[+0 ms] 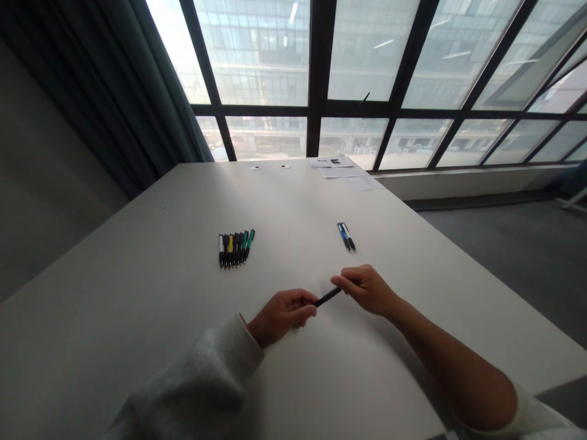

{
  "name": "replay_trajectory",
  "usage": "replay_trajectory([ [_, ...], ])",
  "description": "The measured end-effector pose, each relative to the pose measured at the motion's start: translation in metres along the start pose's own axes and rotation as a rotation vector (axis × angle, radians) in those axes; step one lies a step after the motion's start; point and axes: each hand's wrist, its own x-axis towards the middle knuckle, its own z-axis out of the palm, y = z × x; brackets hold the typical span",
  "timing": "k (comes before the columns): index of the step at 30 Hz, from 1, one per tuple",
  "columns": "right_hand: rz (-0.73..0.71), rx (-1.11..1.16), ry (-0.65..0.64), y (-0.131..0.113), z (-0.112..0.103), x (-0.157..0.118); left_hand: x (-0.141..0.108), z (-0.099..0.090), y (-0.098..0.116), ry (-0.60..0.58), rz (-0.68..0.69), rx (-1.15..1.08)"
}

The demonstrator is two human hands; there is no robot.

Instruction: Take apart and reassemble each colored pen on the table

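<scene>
left hand [285, 313] pinches one end of the black pen [329, 296], right hand [367, 289] the other, thumbs and fingers closed on it; the pen slants between them, over the table [137, 293].

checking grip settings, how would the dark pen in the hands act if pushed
The dark pen is probably stiff: its visible part is straight between left hand and right hand. Slim, it's likely light and might roll on the flat table.
</scene>
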Motion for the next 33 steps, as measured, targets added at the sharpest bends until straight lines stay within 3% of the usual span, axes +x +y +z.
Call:
replay_trajectory([
  [6,-0.049,0.139,0.002,0.0,-0.004,-0.003,0.0,0.001,0.001,0.019,0.005,-0.019],
  [25,0.0,-0.009,-0.022,-0.003,0.001,0.0,-0.002,0.003,0.004,0.059,0.002,0.016],
  [28,0.009,-0.005,0.027,-0.001,0.001,0.0,0.0,0.001,0.006,0.172,0.017,-0.07],
  [33,0.048,0.066,0.036,-0.005,0.006,0.0,0.006,-0.006,0.024,0.411,0.095,-0.426],
])
